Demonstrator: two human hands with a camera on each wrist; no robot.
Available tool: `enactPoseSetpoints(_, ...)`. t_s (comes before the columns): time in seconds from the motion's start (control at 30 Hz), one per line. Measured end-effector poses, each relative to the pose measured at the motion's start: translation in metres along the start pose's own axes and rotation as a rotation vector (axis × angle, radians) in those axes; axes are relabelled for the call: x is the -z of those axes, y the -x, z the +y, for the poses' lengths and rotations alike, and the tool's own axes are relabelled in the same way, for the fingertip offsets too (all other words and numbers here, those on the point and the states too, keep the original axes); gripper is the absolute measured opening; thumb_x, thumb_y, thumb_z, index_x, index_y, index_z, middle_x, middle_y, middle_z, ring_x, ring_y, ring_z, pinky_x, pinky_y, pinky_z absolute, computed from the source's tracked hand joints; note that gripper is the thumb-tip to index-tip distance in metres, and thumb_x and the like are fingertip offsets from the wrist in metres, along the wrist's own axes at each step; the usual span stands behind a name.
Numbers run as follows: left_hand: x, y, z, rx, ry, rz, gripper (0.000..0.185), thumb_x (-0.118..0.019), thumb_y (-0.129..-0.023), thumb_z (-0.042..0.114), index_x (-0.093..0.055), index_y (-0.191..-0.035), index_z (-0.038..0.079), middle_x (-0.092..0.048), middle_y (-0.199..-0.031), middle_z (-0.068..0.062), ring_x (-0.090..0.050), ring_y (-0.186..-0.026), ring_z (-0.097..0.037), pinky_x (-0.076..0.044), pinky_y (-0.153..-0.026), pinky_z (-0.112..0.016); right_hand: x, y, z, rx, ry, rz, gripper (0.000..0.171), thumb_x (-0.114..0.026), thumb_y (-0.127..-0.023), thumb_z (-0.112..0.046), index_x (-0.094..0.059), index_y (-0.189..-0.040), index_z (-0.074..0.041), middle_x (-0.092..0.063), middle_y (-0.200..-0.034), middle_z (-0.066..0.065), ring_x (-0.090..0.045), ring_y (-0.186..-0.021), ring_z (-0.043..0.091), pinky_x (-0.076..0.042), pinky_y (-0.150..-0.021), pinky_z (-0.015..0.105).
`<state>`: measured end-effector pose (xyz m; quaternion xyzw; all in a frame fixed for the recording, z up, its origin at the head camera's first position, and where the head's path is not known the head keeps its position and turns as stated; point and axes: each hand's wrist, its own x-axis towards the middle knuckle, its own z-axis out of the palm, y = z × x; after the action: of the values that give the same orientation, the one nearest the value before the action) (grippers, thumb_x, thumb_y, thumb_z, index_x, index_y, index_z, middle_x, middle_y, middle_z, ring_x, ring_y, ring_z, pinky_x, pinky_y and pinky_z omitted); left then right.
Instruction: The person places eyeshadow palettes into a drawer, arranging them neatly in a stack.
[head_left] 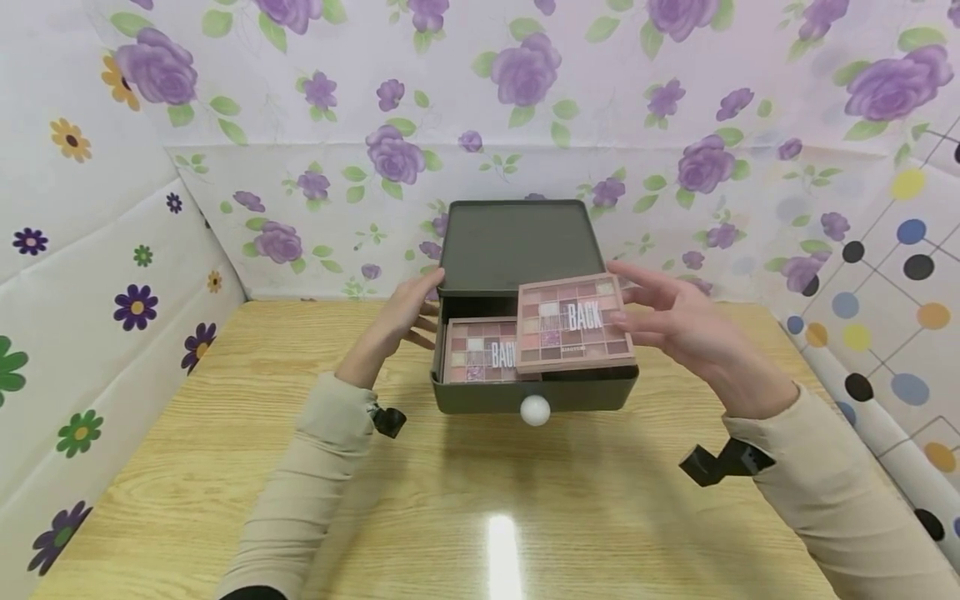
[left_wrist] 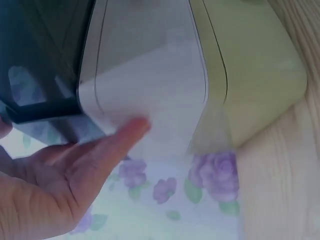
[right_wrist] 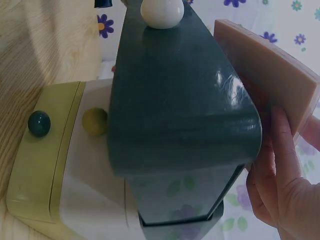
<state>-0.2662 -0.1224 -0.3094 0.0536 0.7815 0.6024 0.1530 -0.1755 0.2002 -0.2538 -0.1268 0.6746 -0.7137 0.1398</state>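
A desktop drawer box (head_left: 517, 246) has its dark green top drawer (head_left: 487, 398) pulled out toward me. One pink eyeshadow palette (head_left: 472, 350) lies in the drawer's left part, its right side covered. Above the drawer's right side, my right hand (head_left: 678, 321) pinches a second eyeshadow palette (head_left: 573, 325) by its right edge, slightly tilted. The right wrist view shows this palette (right_wrist: 280, 70) above the drawer rim, fingers underneath. My left hand (head_left: 397, 321) touches the box's left side with extended fingers; in the left wrist view a fingertip lies near the white tier (left_wrist: 150, 90).
Below the green drawer sit a white tier (right_wrist: 90, 180) and a yellow-green tier (right_wrist: 37, 180) with round knobs. A white knob (head_left: 535, 410) sticks out from the green drawer. Flowered cloth (head_left: 315, 217) hangs close behind the box on the wooden table (head_left: 420, 517).
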Motion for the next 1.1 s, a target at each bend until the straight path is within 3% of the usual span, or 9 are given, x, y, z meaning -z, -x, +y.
enactPoseSetpoints(0.2,0.003,0.004,0.001,0.043,-0.073,-0.083,0.075,-0.030,-0.090,0.058,-0.018,-0.145,0.008,-0.061,-0.095,-0.032,-0.064,-0.057,-0.028,-0.052,-0.060,-0.046,-0.011,-0.005,-0.005,-0.025,0.096,0.006,0.072,-0.059,-0.084,0.003,-0.020,-0.145,-0.002,-0.045,-0.111,0.016,-0.058,-0.089,0.015,-0.048,-0.080,0.028)
enactPoseSetpoints(0.47,0.002,0.002,-0.003,-0.021,-0.008,-0.085,0.073,-0.034,-0.091,0.052,-0.021,-0.143,0.003,-0.066,-0.073,-0.017,-0.063,-0.051,-0.021,-0.053,-0.054,-0.039,-0.027,-0.017,-0.002,-0.072,0.187,0.004,0.073,-0.057,-0.083,0.005,-0.019,-0.145,-0.003,-0.040,-0.121,0.025,-0.058,-0.089,0.015,-0.049,-0.080,0.029)
enactPoseSetpoints(0.67,0.002,0.002,-0.004,-0.046,0.002,-0.080,0.077,-0.036,-0.090,0.053,-0.021,-0.143,-0.001,-0.066,-0.070,-0.015,-0.063,-0.050,-0.020,-0.053,-0.054,-0.037,-0.039,-0.030,0.003,-0.096,0.232,-0.008,0.075,-0.059,-0.082,0.005,-0.020,-0.145,-0.003,-0.046,-0.117,0.026,-0.060,-0.085,0.015,-0.050,-0.076,0.028)
enactPoseSetpoints(0.77,0.002,0.002,-0.005,-0.058,-0.004,-0.081,0.074,-0.035,-0.091,0.051,-0.019,-0.144,0.002,-0.065,-0.075,-0.022,-0.063,-0.051,-0.021,-0.053,-0.054,-0.038,-0.044,-0.035,0.007,-0.125,0.236,-0.016,0.074,-0.059,-0.082,0.007,-0.020,-0.145,-0.004,-0.045,-0.117,0.025,-0.060,-0.084,0.015,-0.050,-0.075,0.028)
enactPoseSetpoints(0.83,0.002,0.002,-0.006,-0.074,-0.014,-0.088,0.071,-0.033,-0.092,0.050,-0.013,-0.147,0.010,-0.063,-0.087,-0.028,-0.063,-0.052,-0.022,-0.053,-0.055,-0.039,-0.048,-0.038,0.009,-0.138,0.237,-0.025,0.075,-0.059,-0.082,0.007,-0.020,-0.145,-0.004,-0.045,-0.117,0.024,-0.060,-0.083,0.016,-0.050,-0.075,0.028)
enactPoseSetpoints(0.93,0.003,0.000,-0.008,-0.114,-0.037,-0.111,0.065,-0.030,-0.094,0.050,-0.001,-0.147,0.027,-0.051,-0.118,-0.033,-0.063,-0.053,-0.022,-0.053,-0.056,-0.041,-0.052,-0.041,0.012,-0.147,0.241,-0.035,0.077,-0.059,-0.081,0.008,-0.019,-0.145,-0.004,-0.045,-0.117,0.024,-0.060,-0.082,0.016,-0.050,-0.075,0.029)
enactPoseSetpoints(1.03,0.003,-0.002,-0.009,-0.151,-0.054,-0.137,0.060,-0.027,-0.095,0.050,0.006,-0.144,0.039,-0.036,-0.134,-0.028,-0.062,-0.053,-0.022,-0.052,-0.055,-0.041,-0.053,-0.042,0.014,-0.145,0.258,-0.045,0.078,-0.060,-0.080,0.008,-0.018,-0.145,-0.004,-0.045,-0.118,0.025,-0.060,-0.082,0.017,-0.051,-0.074,0.030)
enactPoseSetpoints(1.1,0.004,-0.004,-0.009,-0.158,-0.052,-0.145,0.058,-0.027,-0.095,0.049,0.007,-0.143,0.041,-0.033,-0.136,-0.029,-0.061,-0.052,-0.023,-0.052,-0.054,-0.041,-0.054,-0.043,0.015,-0.148,0.267,-0.041,0.079,-0.060,-0.080,0.008,-0.018,-0.145,-0.005,-0.045,-0.118,0.025,-0.060,-0.083,0.017,-0.051,-0.074,0.030)
